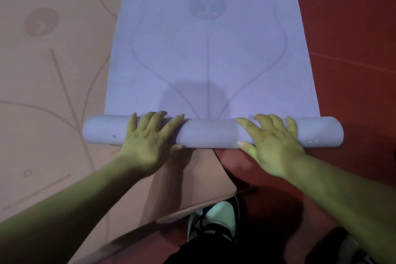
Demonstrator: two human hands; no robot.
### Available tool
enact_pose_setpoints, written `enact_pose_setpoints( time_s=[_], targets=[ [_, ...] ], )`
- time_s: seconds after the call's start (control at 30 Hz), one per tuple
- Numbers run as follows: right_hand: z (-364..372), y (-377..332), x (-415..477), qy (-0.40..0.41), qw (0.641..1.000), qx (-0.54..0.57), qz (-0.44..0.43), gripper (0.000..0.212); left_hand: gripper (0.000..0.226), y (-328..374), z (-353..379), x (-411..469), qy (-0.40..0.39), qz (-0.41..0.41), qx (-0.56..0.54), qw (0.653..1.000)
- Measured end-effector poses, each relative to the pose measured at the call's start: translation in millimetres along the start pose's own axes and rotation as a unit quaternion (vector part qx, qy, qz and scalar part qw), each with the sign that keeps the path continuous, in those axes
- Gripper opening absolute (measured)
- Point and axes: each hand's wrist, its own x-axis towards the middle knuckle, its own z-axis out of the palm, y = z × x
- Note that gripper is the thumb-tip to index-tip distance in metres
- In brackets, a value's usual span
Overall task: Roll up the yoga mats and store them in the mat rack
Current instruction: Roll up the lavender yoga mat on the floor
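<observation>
As fingers (154,121) splay, hands (147,146) (276,148) press rolled mat (210,133) — flat.

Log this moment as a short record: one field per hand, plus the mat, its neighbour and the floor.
left hand: palm-down on the roll, left of its middle, fingers spread
right hand: palm-down on the roll, right of its middle
purple mat: near end rolled into a tube, the rest flat ahead
orange mat: flat on the left, one corner reaching under the roll
floor: red
</observation>
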Motion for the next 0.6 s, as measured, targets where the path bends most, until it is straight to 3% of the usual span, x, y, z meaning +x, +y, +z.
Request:
enact_pose_setpoints(
  time_s=[0.1,0.23,0.4,0.6],
  targets=[
    [-3,2,4,-0.004,1.000,-0.001,-0.010,0.074,0.076,8,1,-5,0.025,0.000,0.003,1.000],
    [-6,6,7,-0.003,1.000,0.008,-0.019,0.067,0.070,2,-2,6,-0.013,-0.008,0.002,1.000],
    [-1,1,-1,0.072,0.997,-0.004,-0.031,0.073,0.069,-7,-6,16,-0.033,0.005,-0.003,0.999],
    [-6,3,9,0.041,0.999,-0.001,-0.021,0.072,0.072,-8,-9,21,-0.030,0.009,0.008,0.999]
  ],
)
